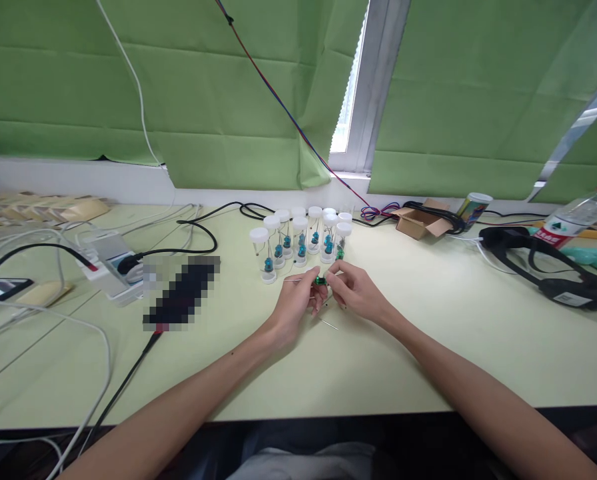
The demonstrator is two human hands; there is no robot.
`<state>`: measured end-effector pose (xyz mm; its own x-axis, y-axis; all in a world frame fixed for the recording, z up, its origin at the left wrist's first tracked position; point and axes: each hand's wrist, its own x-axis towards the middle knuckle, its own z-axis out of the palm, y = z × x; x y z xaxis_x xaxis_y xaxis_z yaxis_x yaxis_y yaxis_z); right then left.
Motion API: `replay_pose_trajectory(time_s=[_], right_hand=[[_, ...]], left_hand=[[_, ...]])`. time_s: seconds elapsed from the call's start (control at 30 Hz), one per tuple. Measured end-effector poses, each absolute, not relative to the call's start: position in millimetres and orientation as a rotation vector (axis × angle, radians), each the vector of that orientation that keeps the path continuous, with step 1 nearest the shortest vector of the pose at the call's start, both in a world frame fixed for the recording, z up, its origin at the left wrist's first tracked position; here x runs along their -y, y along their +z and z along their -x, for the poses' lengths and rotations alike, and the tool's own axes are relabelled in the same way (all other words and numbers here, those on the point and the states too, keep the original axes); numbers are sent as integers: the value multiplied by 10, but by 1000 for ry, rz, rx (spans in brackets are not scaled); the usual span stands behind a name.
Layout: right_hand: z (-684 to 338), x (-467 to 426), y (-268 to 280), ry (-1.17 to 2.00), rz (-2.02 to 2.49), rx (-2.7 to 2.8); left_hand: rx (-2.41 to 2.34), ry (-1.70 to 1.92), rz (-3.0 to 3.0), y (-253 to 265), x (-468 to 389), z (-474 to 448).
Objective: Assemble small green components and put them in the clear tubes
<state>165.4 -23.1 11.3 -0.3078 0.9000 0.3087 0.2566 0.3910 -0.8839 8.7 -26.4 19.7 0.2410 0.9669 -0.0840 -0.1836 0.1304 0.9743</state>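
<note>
Between my two hands, above the middle of the table, is a small shiny green piece [320, 281] with thin wire-like strands by it; its exact kind I cannot make out. My left hand [298, 297] pinches it from the left, fingers curled. From the right, the bent fingertips of my right hand [353, 288] close on its other end. Just beyond my hands stands a group of several clear tubes with white caps [259, 235], holding blue or green pieces and thin wires. A thin metal rod [328, 324] lies on the table below my hands.
At left are a power strip [113, 267], tangled white cables and a blurred-out dark object [183, 293]. An open cardboard box [421, 220], a can [473, 210], a black headset [553, 273] and a plastic bottle [573, 217] stand or lie at right.
</note>
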Motion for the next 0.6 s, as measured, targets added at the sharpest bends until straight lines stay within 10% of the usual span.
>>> replay_pose_trajectory(time_s=[0.6], right_hand=[[-1640, 232, 129, 865, 1015, 1827]], left_hand=[[-961, 1037, -1099, 201, 271, -107]])
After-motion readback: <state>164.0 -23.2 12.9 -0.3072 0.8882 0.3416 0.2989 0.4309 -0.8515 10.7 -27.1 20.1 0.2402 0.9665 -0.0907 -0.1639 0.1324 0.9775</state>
